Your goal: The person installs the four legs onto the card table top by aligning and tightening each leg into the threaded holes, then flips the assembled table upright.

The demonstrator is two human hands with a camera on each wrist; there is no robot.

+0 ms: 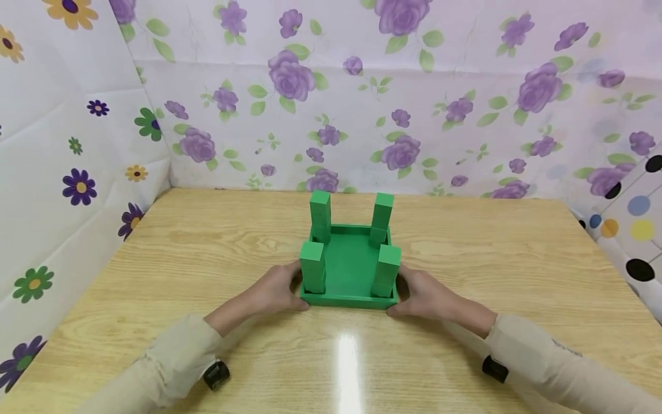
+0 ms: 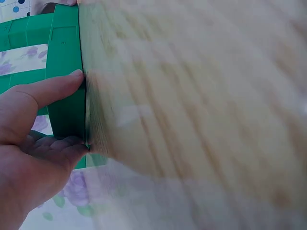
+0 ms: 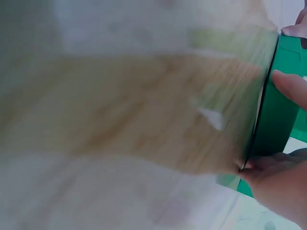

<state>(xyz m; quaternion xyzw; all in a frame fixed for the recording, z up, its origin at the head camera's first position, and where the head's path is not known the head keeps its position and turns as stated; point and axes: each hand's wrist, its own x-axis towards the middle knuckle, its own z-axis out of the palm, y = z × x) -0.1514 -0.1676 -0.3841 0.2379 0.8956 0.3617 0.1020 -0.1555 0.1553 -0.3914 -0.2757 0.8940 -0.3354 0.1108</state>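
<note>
A shallow green square tray [image 1: 351, 267] with a raised rim sits on the table in the head view. A green upright post [image 1: 312, 270] stands at each of its corners. At its left side my left hand [image 1: 276, 289] grips the tray, thumb at the near corner and fingers along the side. My right hand [image 1: 426, 294] holds the opposite side the same way. In the left wrist view, the left thumb [image 2: 60, 88] lies on the green wall while the fingers curl at its lower end. The right wrist view shows the right thumb [image 3: 290, 86] against the green wall.
The wooden table [image 1: 222, 236] extends around the tray, with a bright light reflection in front. A floral sheet [image 1: 351, 103] hangs behind the table's far edge, and patterned sheets flank both sides. Black wrist-worn devices [image 1: 216, 375] show under both beige sleeves.
</note>
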